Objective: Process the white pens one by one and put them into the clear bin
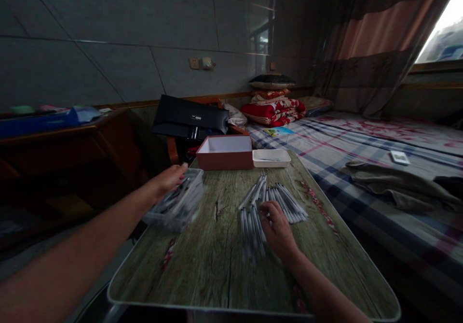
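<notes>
Over the far part of a clear plastic box [193, 200] is my left hand [170, 180], its fingers partly hidden and blurred, so I cannot tell whether it holds anything. Pen-like pieces [177, 192] lie inside that box. On the table, my right hand [278, 224] is curled over a spread of slim white pens with dark ends [287, 204]. Its thumb and fingers close on the end of a pen in the near group [251, 226]. Several pens fan out to the right and away from that hand.
A brown box with a white inside [224, 160] and a white tray [271, 161] holding a few thin items stand at the far edge of the wood-patterned table [213, 265]. Behind them leans a black monitor [191, 115]. A bed with a checked sheet [325, 149] adjoins on the right.
</notes>
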Demonstrator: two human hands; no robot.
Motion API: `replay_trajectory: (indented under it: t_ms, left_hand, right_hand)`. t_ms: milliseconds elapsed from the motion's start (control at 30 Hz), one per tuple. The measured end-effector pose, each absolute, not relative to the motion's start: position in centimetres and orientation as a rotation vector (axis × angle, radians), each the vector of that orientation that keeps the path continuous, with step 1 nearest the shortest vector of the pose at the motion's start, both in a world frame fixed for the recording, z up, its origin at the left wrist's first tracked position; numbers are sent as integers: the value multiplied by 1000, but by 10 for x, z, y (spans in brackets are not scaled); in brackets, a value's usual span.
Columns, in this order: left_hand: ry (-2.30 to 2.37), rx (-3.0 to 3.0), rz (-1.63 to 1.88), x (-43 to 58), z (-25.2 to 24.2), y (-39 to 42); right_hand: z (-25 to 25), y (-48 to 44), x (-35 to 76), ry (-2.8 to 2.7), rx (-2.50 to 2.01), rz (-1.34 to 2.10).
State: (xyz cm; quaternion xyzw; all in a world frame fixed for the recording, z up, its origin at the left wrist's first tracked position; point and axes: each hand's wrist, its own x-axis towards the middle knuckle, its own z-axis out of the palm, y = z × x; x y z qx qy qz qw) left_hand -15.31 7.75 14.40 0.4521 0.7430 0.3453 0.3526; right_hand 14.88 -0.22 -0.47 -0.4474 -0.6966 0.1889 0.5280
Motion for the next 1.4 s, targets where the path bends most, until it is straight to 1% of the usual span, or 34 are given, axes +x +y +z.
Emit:
replay_trajectory:
  t_ms: [133, 267, 333, 433, 533, 667, 800, 933, 1100, 1200, 1300, 1400]
  left_hand:
    - [1937, 1352, 798, -146, 144, 72]
    - [1918, 1706, 874, -131, 137, 65]
    - [1824, 1901, 842, -115, 129, 58]
    - [1604, 2157, 623, -83, 108, 48]
    - [1562, 2313, 401, -49, 79, 50]
    - [1644, 2281, 330, -16, 39, 75]
    - [1732, 2195, 316, -2, 15, 104]
    - [1790, 2096, 328, -1, 6, 119]
    - [1800, 1986, 395, -14, 12, 125]
    - [1745, 1915, 525, -23, 23, 118]
    - [1596, 1842, 642, -24, 34, 95]
    - [1438, 1759, 693, -17, 36, 60]
  right_hand:
    - [-4, -3, 150, -1661, -1076, 443]
    - [-5, -2, 152, -1652, -1075, 421]
    - [-4, -2, 152, -1629, -1084, 412]
    - [-3, -1, 153, -1566, -1106, 394]
    - [-2, -2, 154, -1531, -1116, 379]
    - [-2, -2, 155, -1537, -1115, 376]
    - [-3, -2, 156, -1538, -1109, 366]
    - [-2, -2, 157, -1512, -1099, 382]
    - [-1, -3, 156, -1503, -1118, 423]
    - [-3, -3, 155, -1455, -1144, 558]
    - [-3, -1, 153, -1327, -1140, 853]
    - [-2, 2, 150, -1217, -1007, 1137]
